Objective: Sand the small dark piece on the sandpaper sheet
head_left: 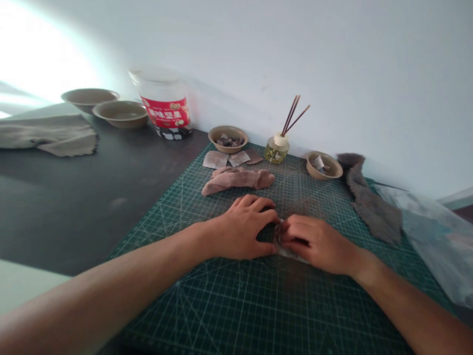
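The step in hand seemed to be working a small, pale, thin piece [287, 252], its material unclear, which lay mostly covered between the hands on the green gridded cutting mat [240, 301], on the near side of a crumpled dusty-pink cloth [238, 180]. The left hand [244, 229] was arched, thumb and fingers well parted, their tips at the piece's left edge, while the right hand [320, 241] was curled nearly closed and appeared to pinch it. The next move probably called for light, steady fingertip control from both sides.
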`<act>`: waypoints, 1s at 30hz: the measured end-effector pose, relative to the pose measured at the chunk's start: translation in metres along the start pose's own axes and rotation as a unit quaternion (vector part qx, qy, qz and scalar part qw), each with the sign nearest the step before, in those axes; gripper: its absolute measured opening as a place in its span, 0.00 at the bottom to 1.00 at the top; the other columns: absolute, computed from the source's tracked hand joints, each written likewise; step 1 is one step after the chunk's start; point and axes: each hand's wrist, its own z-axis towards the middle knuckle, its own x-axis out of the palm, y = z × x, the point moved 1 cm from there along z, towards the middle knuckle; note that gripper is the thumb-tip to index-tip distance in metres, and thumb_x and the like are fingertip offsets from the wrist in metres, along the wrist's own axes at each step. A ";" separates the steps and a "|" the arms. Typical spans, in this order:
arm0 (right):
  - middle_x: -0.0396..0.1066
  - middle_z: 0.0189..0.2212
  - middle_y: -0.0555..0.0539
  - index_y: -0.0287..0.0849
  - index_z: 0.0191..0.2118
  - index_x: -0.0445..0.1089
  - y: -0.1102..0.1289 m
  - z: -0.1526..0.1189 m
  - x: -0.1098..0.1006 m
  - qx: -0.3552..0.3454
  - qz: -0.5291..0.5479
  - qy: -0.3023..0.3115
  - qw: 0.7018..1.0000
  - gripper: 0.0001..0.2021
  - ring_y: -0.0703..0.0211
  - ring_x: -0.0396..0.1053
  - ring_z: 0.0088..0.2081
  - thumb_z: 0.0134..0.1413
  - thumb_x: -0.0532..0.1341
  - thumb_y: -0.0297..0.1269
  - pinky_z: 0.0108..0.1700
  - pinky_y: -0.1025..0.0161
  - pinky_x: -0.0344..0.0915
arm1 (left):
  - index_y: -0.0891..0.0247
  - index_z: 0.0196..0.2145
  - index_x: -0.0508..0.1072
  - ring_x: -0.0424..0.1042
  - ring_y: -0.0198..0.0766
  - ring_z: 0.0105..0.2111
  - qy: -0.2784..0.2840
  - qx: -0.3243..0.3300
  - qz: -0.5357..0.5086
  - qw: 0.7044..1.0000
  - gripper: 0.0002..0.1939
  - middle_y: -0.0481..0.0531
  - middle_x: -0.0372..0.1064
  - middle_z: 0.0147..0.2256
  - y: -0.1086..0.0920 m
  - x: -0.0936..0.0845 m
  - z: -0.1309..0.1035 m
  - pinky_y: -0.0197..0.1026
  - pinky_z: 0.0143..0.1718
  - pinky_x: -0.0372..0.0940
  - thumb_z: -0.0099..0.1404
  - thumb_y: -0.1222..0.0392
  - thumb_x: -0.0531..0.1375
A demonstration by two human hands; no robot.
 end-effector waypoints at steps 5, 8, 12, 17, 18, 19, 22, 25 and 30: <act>0.72 0.35 0.50 0.43 0.33 0.71 -0.002 -0.006 -0.005 0.018 -0.002 0.050 0.999 0.06 0.60 0.70 0.37 0.63 0.63 0.31 0.40 0.63 0.63 | 0.50 0.54 0.71 0.56 0.57 0.62 -0.003 -0.007 -0.006 1.000 0.24 0.52 0.58 0.63 -0.001 -0.001 0.000 0.65 0.63 0.53 0.62 0.44 0.65; 0.72 0.36 0.50 0.43 0.35 0.72 -0.001 -0.007 -0.006 0.011 0.000 0.045 0.999 0.04 0.60 0.70 0.38 0.64 0.63 0.31 0.41 0.64 0.62 | 0.50 0.54 0.71 0.56 0.57 0.62 -0.003 0.002 -0.006 1.000 0.24 0.52 0.59 0.62 0.000 0.000 0.001 0.64 0.63 0.53 0.61 0.43 0.65; 0.72 0.36 0.49 0.43 0.34 0.71 -0.001 -0.007 -0.009 0.054 -0.040 0.006 0.998 0.05 0.60 0.69 0.39 0.65 0.62 0.31 0.41 0.63 0.62 | 0.50 0.54 0.71 0.56 0.57 0.62 -0.008 -0.001 -0.004 1.000 0.24 0.53 0.59 0.62 0.000 0.001 0.001 0.65 0.62 0.53 0.61 0.44 0.66; 0.73 0.36 0.50 0.44 0.35 0.71 0.004 -0.008 -0.003 -0.008 0.001 0.059 0.998 0.04 0.61 0.70 0.38 0.64 0.63 0.31 0.42 0.63 0.62 | 0.51 0.53 0.71 0.56 0.57 0.62 -0.006 0.004 -0.006 1.000 0.24 0.53 0.59 0.63 0.001 0.002 0.001 0.65 0.62 0.53 0.61 0.44 0.65; 0.73 0.37 0.49 0.43 0.36 0.71 0.003 -0.007 -0.003 0.004 -0.015 0.024 1.000 0.04 0.59 0.70 0.40 0.65 0.62 0.32 0.43 0.62 0.62 | 0.50 0.54 0.71 0.56 0.58 0.62 -0.007 0.005 -0.005 1.000 0.24 0.53 0.58 0.63 0.001 0.002 0.001 0.65 0.62 0.53 0.61 0.44 0.65; 0.73 0.38 0.47 0.42 0.36 0.71 0.002 -0.007 -0.004 0.022 -0.032 -0.010 0.999 0.04 0.58 0.70 0.41 0.65 0.61 0.32 0.44 0.62 0.63 | 0.50 0.54 0.71 0.56 0.58 0.62 -0.007 0.005 -0.004 1.000 0.24 0.53 0.58 0.63 0.002 0.002 0.001 0.66 0.62 0.53 0.62 0.44 0.65; 0.74 0.37 0.48 0.43 0.34 0.71 -0.002 -0.005 -0.005 0.032 -0.047 -0.004 0.998 0.06 0.58 0.70 0.39 0.65 0.61 0.31 0.42 0.62 0.63 | 0.50 0.54 0.71 0.56 0.59 0.62 -0.009 -0.002 -0.006 1.000 0.24 0.53 0.58 0.63 0.002 0.002 0.001 0.67 0.62 0.53 0.62 0.43 0.65; 0.74 0.36 0.49 0.44 0.36 0.72 0.000 -0.003 -0.002 -0.021 -0.030 0.040 0.999 0.04 0.59 0.70 0.39 0.65 0.62 0.32 0.43 0.62 0.63 | 0.50 0.54 0.72 0.56 0.58 0.61 -0.007 0.002 -0.009 1.000 0.24 0.53 0.59 0.62 0.002 0.002 0.001 0.66 0.62 0.53 0.61 0.44 0.65; 0.74 0.39 0.47 0.42 0.34 0.72 -0.002 -0.002 -0.005 0.025 -0.072 -0.032 0.997 0.06 0.58 0.70 0.40 0.64 0.61 0.31 0.43 0.61 0.63 | 0.50 0.54 0.71 0.56 0.58 0.62 -0.008 -0.001 -0.006 1.000 0.24 0.52 0.58 0.63 0.003 0.003 0.001 0.67 0.62 0.52 0.62 0.43 0.65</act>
